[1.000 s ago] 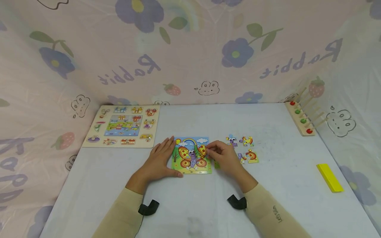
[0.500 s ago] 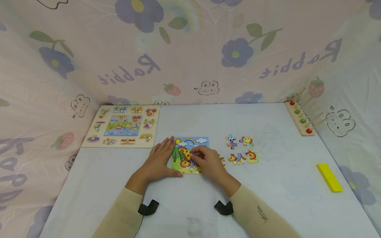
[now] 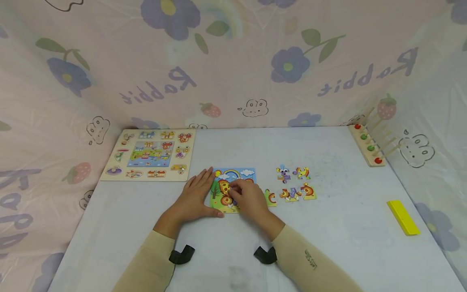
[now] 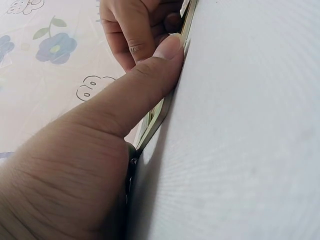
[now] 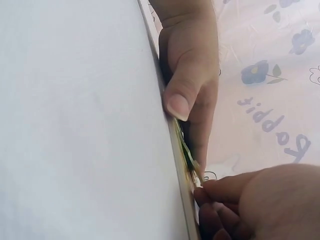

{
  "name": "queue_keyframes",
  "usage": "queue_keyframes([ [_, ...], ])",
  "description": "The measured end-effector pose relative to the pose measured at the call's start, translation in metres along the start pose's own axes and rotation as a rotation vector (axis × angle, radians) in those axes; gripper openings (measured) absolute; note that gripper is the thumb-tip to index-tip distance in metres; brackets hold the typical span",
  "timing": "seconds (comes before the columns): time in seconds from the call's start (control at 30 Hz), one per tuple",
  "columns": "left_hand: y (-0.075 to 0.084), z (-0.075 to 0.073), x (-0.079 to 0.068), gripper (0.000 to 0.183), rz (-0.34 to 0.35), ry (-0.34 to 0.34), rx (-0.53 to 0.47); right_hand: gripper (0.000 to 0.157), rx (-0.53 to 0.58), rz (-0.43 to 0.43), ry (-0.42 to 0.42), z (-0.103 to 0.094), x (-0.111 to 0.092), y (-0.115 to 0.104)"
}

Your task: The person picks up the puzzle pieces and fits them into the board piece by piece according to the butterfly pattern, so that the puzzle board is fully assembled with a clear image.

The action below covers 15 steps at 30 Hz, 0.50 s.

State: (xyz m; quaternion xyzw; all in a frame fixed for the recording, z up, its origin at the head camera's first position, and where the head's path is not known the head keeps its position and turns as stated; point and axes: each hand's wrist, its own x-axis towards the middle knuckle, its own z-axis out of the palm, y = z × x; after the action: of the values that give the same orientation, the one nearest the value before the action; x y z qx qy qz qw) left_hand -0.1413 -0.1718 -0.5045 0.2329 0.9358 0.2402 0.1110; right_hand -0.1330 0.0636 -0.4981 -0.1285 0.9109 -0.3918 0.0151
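A butterfly jigsaw board (image 3: 238, 173) lies on the white table with its rainbow edge at the back. My left hand (image 3: 195, 198) rests along its left side, fingers straight, thumb at the near left corner. Over the board's middle, my right hand (image 3: 251, 200) pinches a yellow, red-spotted puzzle piece (image 3: 224, 187) between thumb and fingertips. In the right wrist view the thin puzzle piece (image 5: 186, 150) tilts up off the board. My right hand hides much of the board's right half. Just right of the board lies a green-and-orange piece (image 3: 270, 198).
More loose pieces lie farther right, among them a purple head piece (image 3: 283, 173) and an orange spiral piece (image 3: 308, 191). A wooden picture board (image 3: 178, 175) stands back left. A pegged wooden rack (image 3: 367, 145) is at the back right, a yellow block (image 3: 403, 217) nearer.
My right hand has moved left from the board's right edge to its middle, carrying the spotted piece toward the left wing. My left hand has stayed still.
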Motion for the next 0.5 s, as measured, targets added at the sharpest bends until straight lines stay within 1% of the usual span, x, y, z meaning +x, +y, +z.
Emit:
queue_keyframes([
  [0.2,0.0004,-0.0005,0.0001,0.139,-0.003,0.005,0.0,0.018,-0.101,-0.017,-0.013,0.0019,0.0026,-0.0029],
  [0.37,0.0004,-0.0001,-0.0002,0.14,0.0,0.0,0.007,0.018,-0.146,-0.009,-0.027,0.002,0.0024,-0.0048],
  [0.5,-0.0001,0.001,0.0001,0.139,-0.001,0.001,0.015,0.016,-0.164,-0.009,-0.018,0.0032,0.0031,-0.0034],
])
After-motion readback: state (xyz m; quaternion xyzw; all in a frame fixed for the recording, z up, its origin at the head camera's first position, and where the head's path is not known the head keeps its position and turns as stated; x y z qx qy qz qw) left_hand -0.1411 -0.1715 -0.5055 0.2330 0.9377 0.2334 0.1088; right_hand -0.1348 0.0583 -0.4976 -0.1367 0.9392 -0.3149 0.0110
